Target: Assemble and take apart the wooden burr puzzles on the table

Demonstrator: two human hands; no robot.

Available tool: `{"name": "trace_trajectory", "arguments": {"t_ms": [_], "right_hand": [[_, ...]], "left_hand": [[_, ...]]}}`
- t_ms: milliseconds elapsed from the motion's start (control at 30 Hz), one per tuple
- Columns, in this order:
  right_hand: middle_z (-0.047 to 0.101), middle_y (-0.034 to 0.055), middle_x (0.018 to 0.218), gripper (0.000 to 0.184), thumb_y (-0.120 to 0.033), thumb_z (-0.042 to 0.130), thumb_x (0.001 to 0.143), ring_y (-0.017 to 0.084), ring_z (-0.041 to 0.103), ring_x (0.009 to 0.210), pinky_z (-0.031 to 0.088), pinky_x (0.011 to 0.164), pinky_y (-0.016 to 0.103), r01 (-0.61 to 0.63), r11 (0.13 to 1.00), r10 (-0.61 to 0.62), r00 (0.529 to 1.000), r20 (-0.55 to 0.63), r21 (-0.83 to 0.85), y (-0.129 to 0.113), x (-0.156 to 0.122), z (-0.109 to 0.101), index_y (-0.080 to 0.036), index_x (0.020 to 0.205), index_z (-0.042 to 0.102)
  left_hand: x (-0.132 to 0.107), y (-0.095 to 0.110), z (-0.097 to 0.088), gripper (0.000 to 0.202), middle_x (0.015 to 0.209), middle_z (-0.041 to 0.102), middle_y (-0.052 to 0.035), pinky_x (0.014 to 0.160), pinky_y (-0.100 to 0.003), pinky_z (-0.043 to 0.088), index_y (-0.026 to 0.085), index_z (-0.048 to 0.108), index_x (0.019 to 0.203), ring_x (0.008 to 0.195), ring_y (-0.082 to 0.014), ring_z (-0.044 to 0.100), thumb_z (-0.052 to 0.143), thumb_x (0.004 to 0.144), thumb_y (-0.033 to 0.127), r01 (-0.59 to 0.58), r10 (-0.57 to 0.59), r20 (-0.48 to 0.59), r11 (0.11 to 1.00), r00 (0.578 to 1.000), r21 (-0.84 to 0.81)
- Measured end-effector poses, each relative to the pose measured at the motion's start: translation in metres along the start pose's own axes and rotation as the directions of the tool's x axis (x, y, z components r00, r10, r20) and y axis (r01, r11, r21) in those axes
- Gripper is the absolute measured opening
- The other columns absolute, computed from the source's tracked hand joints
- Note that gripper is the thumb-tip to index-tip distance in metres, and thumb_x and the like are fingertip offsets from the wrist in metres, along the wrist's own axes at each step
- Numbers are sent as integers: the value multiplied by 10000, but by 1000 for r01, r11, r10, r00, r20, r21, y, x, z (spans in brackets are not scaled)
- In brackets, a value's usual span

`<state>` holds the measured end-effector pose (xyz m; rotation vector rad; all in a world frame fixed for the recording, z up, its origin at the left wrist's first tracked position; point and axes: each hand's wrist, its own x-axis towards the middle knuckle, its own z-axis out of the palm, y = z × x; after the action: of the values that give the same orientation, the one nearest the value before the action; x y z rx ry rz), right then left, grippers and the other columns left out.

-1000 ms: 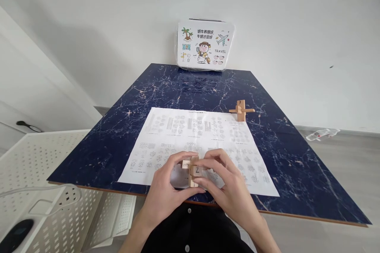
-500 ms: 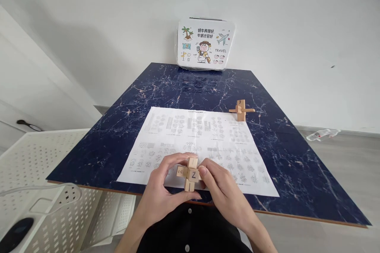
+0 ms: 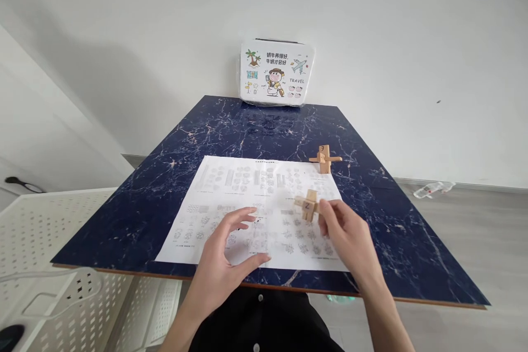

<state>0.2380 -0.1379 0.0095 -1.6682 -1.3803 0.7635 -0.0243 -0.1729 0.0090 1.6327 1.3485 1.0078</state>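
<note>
Between the thumb and fingers of my right hand [image 3: 346,231] is one arm of a wooden burr puzzle [image 3: 307,207], a cross of interlocked blocks marked "2", held above the sheet. My left hand [image 3: 226,253] hovers over the sheet's near edge, thumb and fingers spread, nothing in it. Under both hands lies a white instruction sheet [image 3: 193,181] printed with small grey diagrams. A second wooden puzzle [image 3: 325,162], marked with a numeral and crossed by a thin bar, stands at the sheet's far right corner.
A white cartoon-printed case [image 3: 276,74] in clear wrap leans on the wall at the back of the dark blue marbled table [image 3: 264,126]. Left of the table stands a white perforated rack [image 3: 45,231] with a cable. A clear plastic bottle [image 3: 431,189] lies on the floor at right.
My left hand has let go of the wooden puzzle marked "2". My right hand has carried it away to the right and forward over the sheet. The view has shifted slightly.
</note>
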Motion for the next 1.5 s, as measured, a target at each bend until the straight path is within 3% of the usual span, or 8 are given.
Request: {"name": "trace_trajectory", "arguments": {"t_ms": [200, 367, 500, 567, 667, 800, 1067, 1500], "right_hand": [[757, 70, 753, 431, -612, 486, 1025, 236, 698, 661, 478, 659, 326, -81, 987, 45, 970, -238, -141, 28, 32, -16, -210, 969, 630], [810, 143, 925, 558, -694, 554, 965, 281, 772, 740, 553, 666, 357, -77, 997, 81, 966, -246, 24, 36, 42, -17, -182, 1188, 576], [809, 144, 1018, 722, -691, 628, 926, 273, 777, 747, 567, 635, 347, -108, 993, 116, 957, -266, 44, 30, 23, -10, -165, 1387, 450], [799, 144, 1000, 651, -653, 620, 949, 270, 775, 770, 546, 600, 321, -84, 996, 90, 961, -263, 34, 24, 4, -1, -162, 1352, 479], [784, 117, 1006, 481, -595, 566, 1014, 229, 745, 750, 542, 609, 300, 42, 997, -34, 992, -119, 68, 17, -26, 15, -191, 1276, 564], [744, 43, 840, 332, -501, 502, 1070, 183, 638, 630, 498, 622, 291, 204, 979, -202, 979, 36, -30, 11, -47, 28, -221, 1045, 678], [705, 24, 741, 368, -495, 469, 1096, 172, 568, 566, 432, 565, 278, 259, 965, -254, 962, 100, -40, 8, -44, 27, -222, 971, 682], [708, 20, 757, 334, -471, 467, 1098, 178, 588, 586, 433, 561, 278, 267, 961, -259, 960, 110, -70, 12, -45, 28, -234, 1000, 681]], "left_hand": [[2, 1, 0, 428, 1480, 617, -69, 1011, -484, 594, 341, 641, 1327, 1193, -288, 673, 775, 931, 437, -61, 60, 10, 994, 998, 86], [2, 3, 0, 348, 1410, 657, -54, 1013, -453, 581, 330, 667, 1275, 1128, -255, 692, 757, 943, 384, -104, 105, 2, 987, 994, 120], [1, 3, -1, 308, 1380, 672, -42, 999, -428, 575, 337, 672, 1261, 1133, -253, 687, 726, 968, 413, -94, 92, 22, 987, 996, 129], [0, 4, -1, 289, 1342, 690, -37, 993, -420, 573, 336, 677, 1246, 1140, -256, 683, 714, 975, 430, -78, 75, 34, 988, 997, 132], [0, 5, -1, 261, 1267, 720, -30, 997, -410, 567, 330, 683, 1227, 1145, -253, 681, 693, 989, 437, -53, 47, 55, 990, 997, 128], [1, 6, 0, 208, 1114, 751, -20, 946, -367, 571, 299, 701, 1150, 1041, -222, 698, 653, 1014, 448, -35, 27, 81, 995, 996, 92], [0, 4, 3, 161, 775, 656, 15, 591, -261, 463, 264, 711, 993, 648, -155, 566, 656, 995, 415, -5, -6, 106, 995, 994, 103], [0, 7, 3, 126, 797, 684, 12, 632, -257, 502, 266, 710, 972, 707, -167, 632, 650, 989, 376, -13, 2, 121, 996, 993, 93]]}}
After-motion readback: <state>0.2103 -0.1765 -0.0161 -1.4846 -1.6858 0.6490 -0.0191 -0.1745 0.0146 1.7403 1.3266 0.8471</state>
